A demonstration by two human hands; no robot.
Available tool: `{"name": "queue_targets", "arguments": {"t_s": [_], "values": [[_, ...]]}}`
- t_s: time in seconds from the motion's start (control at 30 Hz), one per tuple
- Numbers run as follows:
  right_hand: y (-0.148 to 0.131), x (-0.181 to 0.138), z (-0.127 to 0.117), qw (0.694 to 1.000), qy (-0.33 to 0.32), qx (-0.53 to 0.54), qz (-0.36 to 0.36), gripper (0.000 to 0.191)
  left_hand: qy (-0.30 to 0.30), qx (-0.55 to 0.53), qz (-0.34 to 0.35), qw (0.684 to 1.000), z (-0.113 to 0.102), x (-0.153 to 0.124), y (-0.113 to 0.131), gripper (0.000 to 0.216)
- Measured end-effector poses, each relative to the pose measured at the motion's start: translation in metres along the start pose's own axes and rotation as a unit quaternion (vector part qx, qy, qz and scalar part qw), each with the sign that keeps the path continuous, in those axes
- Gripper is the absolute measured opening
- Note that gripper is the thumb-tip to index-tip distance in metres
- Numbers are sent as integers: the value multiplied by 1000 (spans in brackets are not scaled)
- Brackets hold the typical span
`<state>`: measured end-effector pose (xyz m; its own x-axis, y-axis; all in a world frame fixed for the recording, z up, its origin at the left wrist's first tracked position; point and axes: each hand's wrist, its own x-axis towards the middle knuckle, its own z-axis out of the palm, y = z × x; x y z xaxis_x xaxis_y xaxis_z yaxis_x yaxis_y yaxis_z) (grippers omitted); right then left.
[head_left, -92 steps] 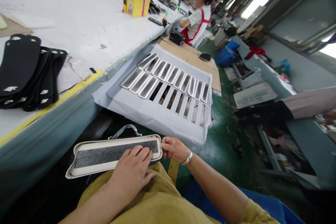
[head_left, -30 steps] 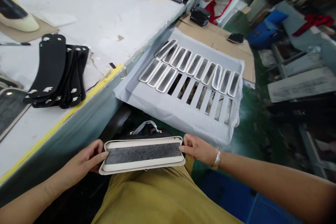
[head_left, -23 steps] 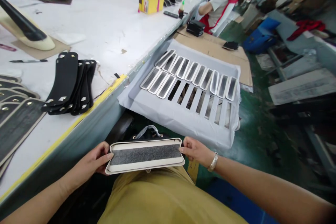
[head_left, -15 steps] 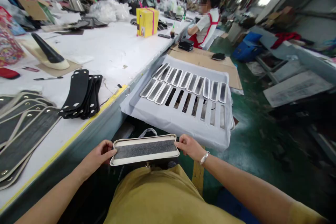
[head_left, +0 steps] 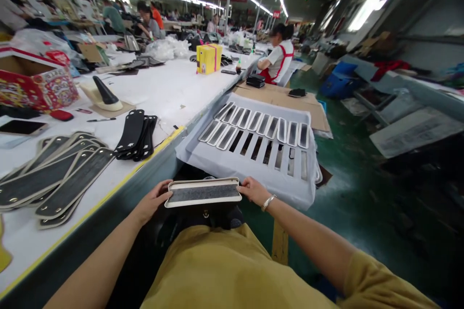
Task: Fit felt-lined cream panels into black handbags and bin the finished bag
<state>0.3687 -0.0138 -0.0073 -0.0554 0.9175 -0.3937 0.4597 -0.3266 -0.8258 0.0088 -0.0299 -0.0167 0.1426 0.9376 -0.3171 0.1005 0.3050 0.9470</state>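
Note:
I hold a long cream panel with a dark grey felt centre (head_left: 203, 192) flat above my lap. My left hand (head_left: 154, 199) grips its left end and my right hand (head_left: 253, 190) pinches its right end. Under the panel sits a dark bag-like item (head_left: 217, 216), mostly hidden. Just beyond lies a grey slotted board (head_left: 250, 169) carrying a row of several similar small strips (head_left: 259, 123) along its far side. On the white worktable (head_left: 174, 91) to my left lie a fan of black straps (head_left: 136, 134) and several larger felt-centred panels (head_left: 54, 178).
A yellow box (head_left: 208, 58) stands farther along the table, a patterned red box (head_left: 34, 82) at the far left. Cardboard (head_left: 286, 98) lies behind the slotted board. A seated person in a red apron (head_left: 277, 60) works ahead. Green floor and clutter lie to the right.
The view has tilted up, showing more of the hall. My left hand left the felt top and took the panel's left end; the panel now sits level between both hands.

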Motion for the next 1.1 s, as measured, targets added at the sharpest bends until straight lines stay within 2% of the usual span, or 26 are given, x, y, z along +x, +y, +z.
{"name": "queue_targets", "arguments": {"t_s": [0.13,0.33,0.5,0.67,0.8,0.93,1.1], "values": [[-2,-4,2,1000,-6,8,23,30,-2,-7,-31,1000,0,-4,5,63],[-6,-1,-1,992,-75,51,85,35,-7,-2,-64,998,-5,-2,5,60],[-14,-2,-5,987,-101,51,114,24,-32,-8,-92,995,-12,6,7,58],[-9,-3,-3,982,-120,62,133,26,-48,-67,-106,991,-15,12,-3,56],[-3,2,-3,970,-140,130,150,35,-51,-150,-96,983,-11,15,-17,59],[4,6,-2,967,-137,171,131,54,-18,-220,-65,973,-3,12,-27,56],[19,6,5,981,-97,165,38,64,47,-288,-1,957,14,9,-39,49]]}}
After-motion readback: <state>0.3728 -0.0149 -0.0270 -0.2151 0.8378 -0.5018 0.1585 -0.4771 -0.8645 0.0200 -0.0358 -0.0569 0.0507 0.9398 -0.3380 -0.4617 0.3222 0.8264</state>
